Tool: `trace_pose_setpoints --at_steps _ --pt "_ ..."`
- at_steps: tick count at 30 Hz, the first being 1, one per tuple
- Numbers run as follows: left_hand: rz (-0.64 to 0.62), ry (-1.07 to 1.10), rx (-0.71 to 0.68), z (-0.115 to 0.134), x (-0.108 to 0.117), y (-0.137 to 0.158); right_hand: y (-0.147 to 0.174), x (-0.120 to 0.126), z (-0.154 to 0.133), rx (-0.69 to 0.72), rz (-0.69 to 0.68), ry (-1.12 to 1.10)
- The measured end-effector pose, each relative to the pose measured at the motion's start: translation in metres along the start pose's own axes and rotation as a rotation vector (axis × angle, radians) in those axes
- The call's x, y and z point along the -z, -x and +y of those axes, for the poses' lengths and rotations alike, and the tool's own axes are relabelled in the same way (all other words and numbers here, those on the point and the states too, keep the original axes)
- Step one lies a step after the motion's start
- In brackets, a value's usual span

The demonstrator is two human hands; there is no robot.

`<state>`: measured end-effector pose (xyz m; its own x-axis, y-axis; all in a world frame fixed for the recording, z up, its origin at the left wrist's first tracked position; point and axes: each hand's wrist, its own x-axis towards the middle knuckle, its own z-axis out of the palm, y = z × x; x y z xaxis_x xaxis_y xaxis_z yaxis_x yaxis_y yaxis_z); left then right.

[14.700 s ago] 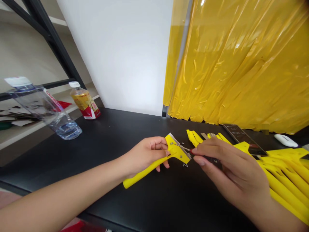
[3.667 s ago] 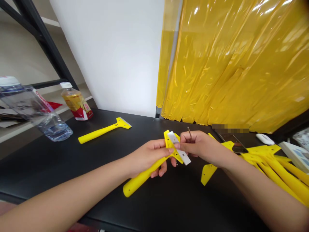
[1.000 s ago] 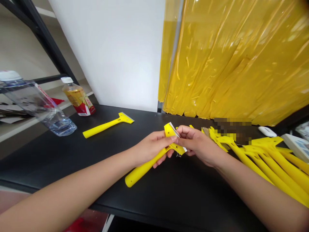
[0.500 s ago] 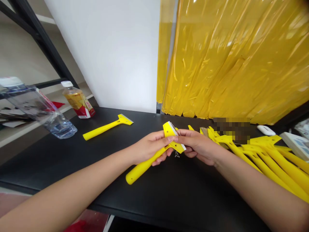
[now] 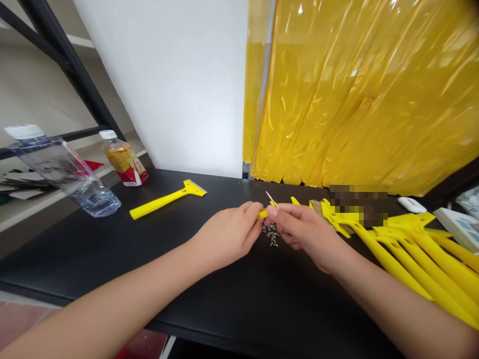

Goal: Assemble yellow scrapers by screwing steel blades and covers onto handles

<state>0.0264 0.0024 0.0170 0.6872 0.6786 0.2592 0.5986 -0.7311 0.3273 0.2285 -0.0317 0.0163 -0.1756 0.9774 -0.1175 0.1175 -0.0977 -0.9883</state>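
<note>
My left hand (image 5: 228, 232) is closed around a yellow scraper (image 5: 262, 214), most of which the fingers hide. Thumb and fingers of my right hand (image 5: 305, 227) pinch its head end, where a thin silvery blade edge (image 5: 272, 199) sticks up. Just below and between the hands, small metal screws and nuts (image 5: 272, 234) lie in a pile on the black tabletop (image 5: 239, 299). Another yellow scraper (image 5: 160, 200) rests to the left, its head toward the back.
Several yellow scraper handles (image 5: 415, 249) are heaped at the right. A clear bottle (image 5: 71, 174) and a smaller labelled bottle (image 5: 123, 159) stand at the left. A white board (image 5: 187, 89) and yellow plastic sheeting (image 5: 355, 99) rise behind. A white mouse-like object (image 5: 410, 204) lies back right.
Both hands have turned the scraper, so its handle and flat face no longer show and its edge points up. More of the screws and nuts has come into view.
</note>
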Motion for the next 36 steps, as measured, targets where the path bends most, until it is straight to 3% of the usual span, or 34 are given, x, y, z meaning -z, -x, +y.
trace_pose_setpoints --at_steps 3,5,7,10,14,18,21,24,27,30,36 --pt "-0.007 -0.127 0.04 -0.001 -0.004 0.002 0.004 -0.007 -0.001 -0.098 0.009 -0.075" --pt "0.058 -0.075 0.068 -0.003 -0.006 0.002 0.003 -0.007 0.001 -0.111 0.026 -0.16" --pt "0.172 0.095 0.105 -0.005 -0.005 0.001 -0.002 -0.003 0.004 -0.068 0.053 -0.221" --pt "0.279 0.522 0.237 -0.007 -0.003 -0.003 -0.011 0.006 0.01 0.019 0.077 -0.275" --pt "0.085 1.14 0.374 -0.004 -0.002 -0.008 -0.017 0.012 0.015 0.048 0.063 -0.298" --pt "-0.001 1.388 0.445 0.0 -0.006 -0.008 -0.016 0.01 0.013 0.039 0.037 -0.26" --pt "0.031 1.471 0.497 0.001 -0.01 -0.007 -0.017 0.017 0.009 0.009 0.023 -0.159" --pt "0.064 1.491 0.515 0.001 -0.011 -0.007 -0.019 0.03 0.006 -0.005 0.055 0.112" --pt "0.09 1.459 0.508 0.001 -0.011 -0.007 -0.02 0.04 0.003 0.073 0.129 0.323" --pt "0.122 1.406 0.482 0.003 -0.01 -0.006 -0.017 0.038 0.0 0.152 0.107 0.306" --pt "0.113 1.314 0.411 0.009 -0.009 -0.003 -0.01 0.023 -0.004 0.182 0.036 0.121"
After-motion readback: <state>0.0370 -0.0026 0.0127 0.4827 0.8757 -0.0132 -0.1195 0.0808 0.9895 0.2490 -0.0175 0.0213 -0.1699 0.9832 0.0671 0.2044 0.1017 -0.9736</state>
